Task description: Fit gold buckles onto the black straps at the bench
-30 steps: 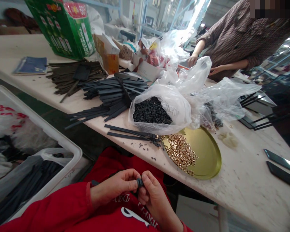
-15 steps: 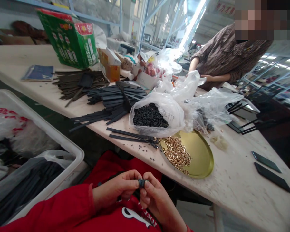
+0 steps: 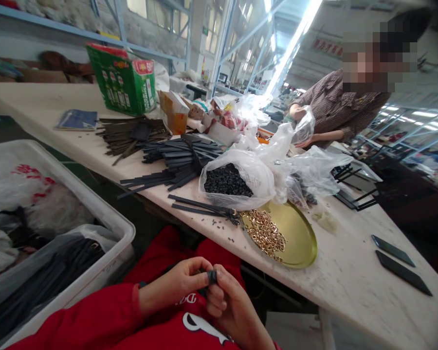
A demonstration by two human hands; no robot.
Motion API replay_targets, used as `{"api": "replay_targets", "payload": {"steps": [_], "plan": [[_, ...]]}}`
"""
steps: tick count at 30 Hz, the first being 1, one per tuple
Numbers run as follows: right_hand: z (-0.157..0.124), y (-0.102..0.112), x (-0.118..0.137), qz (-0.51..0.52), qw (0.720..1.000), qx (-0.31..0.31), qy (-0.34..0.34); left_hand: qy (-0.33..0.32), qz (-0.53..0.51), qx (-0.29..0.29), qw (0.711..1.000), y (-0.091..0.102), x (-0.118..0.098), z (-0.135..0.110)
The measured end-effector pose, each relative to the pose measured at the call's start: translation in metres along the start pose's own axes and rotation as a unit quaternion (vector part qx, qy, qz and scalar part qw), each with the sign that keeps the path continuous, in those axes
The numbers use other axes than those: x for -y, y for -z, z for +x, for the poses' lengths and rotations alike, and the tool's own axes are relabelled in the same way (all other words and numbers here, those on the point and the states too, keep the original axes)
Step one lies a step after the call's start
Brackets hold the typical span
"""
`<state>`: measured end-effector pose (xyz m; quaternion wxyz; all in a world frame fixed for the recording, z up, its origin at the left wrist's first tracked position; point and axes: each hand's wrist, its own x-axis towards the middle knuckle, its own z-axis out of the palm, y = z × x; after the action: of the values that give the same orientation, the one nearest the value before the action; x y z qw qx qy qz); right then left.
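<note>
Low in the head view, over my red top, my left hand and my right hand meet with fingers pinched together. Between their fingertips sits a small black piece, with a dark strap hanging below it. On the table ahead a clear bag of small black pieces lies open. Beside it a gold round tray carries a heap of gold metal clips. A few black straps lie by the table's near edge.
Piles of black straps and brown straps lie further back, near a green carton. A white bin with bagged straps stands at my left. Another person handles a plastic bag across the table. Two dark flat strips lie at right.
The view has tilted upward, so table and hands sit lower in frame. My hands stay pinched on the small black piece. The other person has lifted a plastic bag.
</note>
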<state>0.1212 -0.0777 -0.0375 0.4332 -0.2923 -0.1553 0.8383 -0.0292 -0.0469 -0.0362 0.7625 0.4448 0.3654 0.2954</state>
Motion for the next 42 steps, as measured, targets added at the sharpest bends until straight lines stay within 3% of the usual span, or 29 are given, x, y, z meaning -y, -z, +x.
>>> {"api": "replay_targets", "payload": {"steps": [2,5,9,15,20,25,27,31,33,37,42], "plan": [[-0.001,-0.003,-0.002,0.044,0.998,-0.002,-0.038,-0.004,0.006,-0.011,1.000,0.000,0.000,-0.005],[-0.004,-0.006,-0.007,0.028,0.999,-0.006,-0.046,-0.003,0.016,-0.014,1.000,0.000,0.000,-0.013],[-0.005,-0.005,-0.014,-0.081,0.997,-0.005,0.017,0.017,0.001,-0.016,1.000,0.002,0.001,-0.021],[0.000,-0.005,-0.014,-0.258,0.963,-0.039,0.075,0.074,0.004,-0.010,0.997,0.011,0.001,-0.027],[0.007,-0.012,-0.014,-0.140,0.989,-0.043,-0.015,0.028,-0.019,-0.016,0.999,0.014,-0.009,-0.033],[0.019,-0.024,-0.011,-0.006,0.995,-0.033,-0.092,0.066,-0.079,-0.020,0.994,0.021,-0.018,-0.028],[0.024,-0.023,-0.008,-0.022,0.997,-0.040,-0.067,0.080,-0.075,-0.018,0.994,0.024,-0.018,-0.021],[0.031,-0.012,0.000,-0.135,0.987,-0.068,0.048,0.100,-0.061,-0.020,0.993,0.027,-0.023,-0.002],[0.034,-0.007,0.007,-0.150,0.984,-0.076,0.062,0.103,-0.067,-0.012,0.992,0.027,-0.027,0.008],[0.042,-0.004,0.025,-0.065,0.996,-0.064,-0.016,0.094,-0.090,0.020,0.991,0.030,-0.033,0.026],[0.062,-0.005,0.045,0.045,0.986,-0.062,-0.146,0.107,-0.104,-0.001,0.989,0.043,-0.037,0.042]]}}
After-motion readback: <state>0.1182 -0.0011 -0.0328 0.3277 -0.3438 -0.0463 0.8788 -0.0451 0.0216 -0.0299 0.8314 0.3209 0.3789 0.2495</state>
